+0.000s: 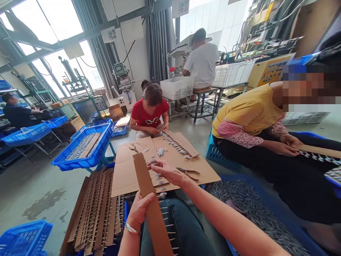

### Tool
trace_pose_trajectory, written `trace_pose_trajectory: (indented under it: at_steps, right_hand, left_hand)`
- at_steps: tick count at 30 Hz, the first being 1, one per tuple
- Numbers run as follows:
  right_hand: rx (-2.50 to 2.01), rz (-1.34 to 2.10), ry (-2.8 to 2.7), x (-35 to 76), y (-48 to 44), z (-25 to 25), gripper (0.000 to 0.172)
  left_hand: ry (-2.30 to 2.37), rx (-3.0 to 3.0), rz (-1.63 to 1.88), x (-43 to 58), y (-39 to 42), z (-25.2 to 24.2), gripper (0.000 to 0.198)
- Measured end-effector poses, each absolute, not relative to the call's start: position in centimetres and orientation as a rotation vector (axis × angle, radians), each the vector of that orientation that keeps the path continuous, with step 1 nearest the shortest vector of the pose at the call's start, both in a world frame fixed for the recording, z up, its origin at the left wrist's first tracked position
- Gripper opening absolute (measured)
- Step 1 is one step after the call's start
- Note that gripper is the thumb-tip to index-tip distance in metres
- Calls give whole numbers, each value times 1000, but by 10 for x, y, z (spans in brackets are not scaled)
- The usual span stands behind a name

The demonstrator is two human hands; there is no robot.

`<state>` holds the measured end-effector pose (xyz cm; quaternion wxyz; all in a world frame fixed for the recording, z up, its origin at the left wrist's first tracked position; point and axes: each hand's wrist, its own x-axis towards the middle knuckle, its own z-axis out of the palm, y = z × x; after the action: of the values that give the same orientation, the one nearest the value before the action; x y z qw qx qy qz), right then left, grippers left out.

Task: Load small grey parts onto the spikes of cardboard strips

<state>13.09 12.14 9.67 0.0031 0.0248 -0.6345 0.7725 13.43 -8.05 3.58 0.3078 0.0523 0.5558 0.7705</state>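
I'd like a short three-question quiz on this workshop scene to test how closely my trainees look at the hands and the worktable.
1. True or false: toward the near end of the cardboard strip held in the left hand, sticks jut out without grey pieces on them.

2. Which tool lies on the cardboard-covered table close to the right hand?
A) hammer
B) pliers
C) scissors

3. Fill in the missing word: the left hand's wrist wears a silver-coloured ____.

Key: 1. True. 2. B. 3. Bangle (or bracelet).
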Motion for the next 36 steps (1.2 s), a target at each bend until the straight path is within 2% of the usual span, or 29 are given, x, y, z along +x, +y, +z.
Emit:
trace_pose_trajectory:
  at_steps: [4,8,15,20,24,30,36]
  right_hand:
    - [-25,2505,-1855,142,111,97,50]
    - [-156,2555,-1754,143,102,101,43]
    - [-99,2457,-1703,145,87,108,24]
    - [-56,2449,-1786,140,80,107,21]
    - [-16,2362,-1963,134,96,107,26]
    - [-45,2002,-2074,106,126,112,29]
    - [70,2207,-2154,78,130,111,32]
  left_hand:
    - [1452,154,2015,152,-79,32,42]
    - [1455,228,1965,141,-83,39,38]
    - [1383,362,2314,80,-72,109,39]
    - [1429,314,2291,49,-55,140,38]
    - [1428,289,2281,39,-51,130,35]
    - [1400,172,2291,33,-45,104,38]
    - [1403,157,2281,28,-29,91,39]
